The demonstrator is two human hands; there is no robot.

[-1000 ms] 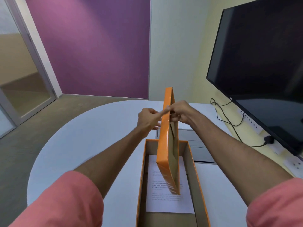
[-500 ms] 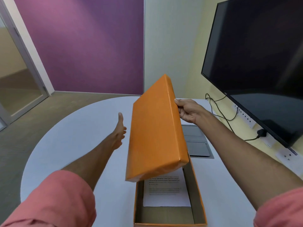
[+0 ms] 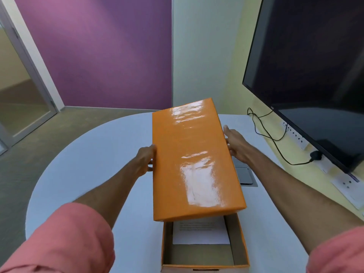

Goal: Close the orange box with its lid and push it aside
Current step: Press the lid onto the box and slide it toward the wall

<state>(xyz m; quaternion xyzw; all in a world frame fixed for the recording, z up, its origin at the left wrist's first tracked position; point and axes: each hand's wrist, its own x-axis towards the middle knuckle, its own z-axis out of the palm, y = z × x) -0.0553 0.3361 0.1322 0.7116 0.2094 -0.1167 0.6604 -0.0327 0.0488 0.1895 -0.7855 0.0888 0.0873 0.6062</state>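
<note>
The glossy orange lid (image 3: 192,160) hangs top side up, slightly tilted, above the far part of the open orange box (image 3: 240,239). My left hand (image 3: 144,161) grips the lid's left long edge and my right hand (image 3: 235,143) holds its right long edge. The box stands on the white round table (image 3: 94,166) close to me, with its near end uncovered. Inside it lies a white printed sheet (image 3: 201,233) on the brown cardboard floor. The box's far half is hidden under the lid.
A large dark screen (image 3: 311,66) hangs on the right wall, with a black cable (image 3: 275,138) and socket strip below it. A grey flap panel (image 3: 245,175) is set into the table just right of the lid. A glass door is far left.
The lid turned from standing on edge to lying flat, top side up, over the box. My left hand, free half a second ago, now grips its left edge; my right hand shifted along the right edge.
</note>
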